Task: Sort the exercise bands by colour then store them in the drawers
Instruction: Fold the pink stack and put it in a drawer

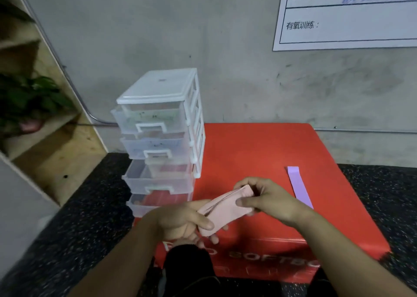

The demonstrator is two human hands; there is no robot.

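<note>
Pink bands (225,208) — flat, stacked

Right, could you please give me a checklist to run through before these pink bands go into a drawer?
1. Grip: left hand and right hand both hold the pink bands: ok.
2. Band edges lined up in the stack: cannot tell.
3. A drawer ready to receive them: the third drawer of the drawer unit looks pulled out: ok.
4. That drawer's contents match pink: cannot tell.
5. Every band dealt with: a purple band lies loose on the red box: not ok.
</note>
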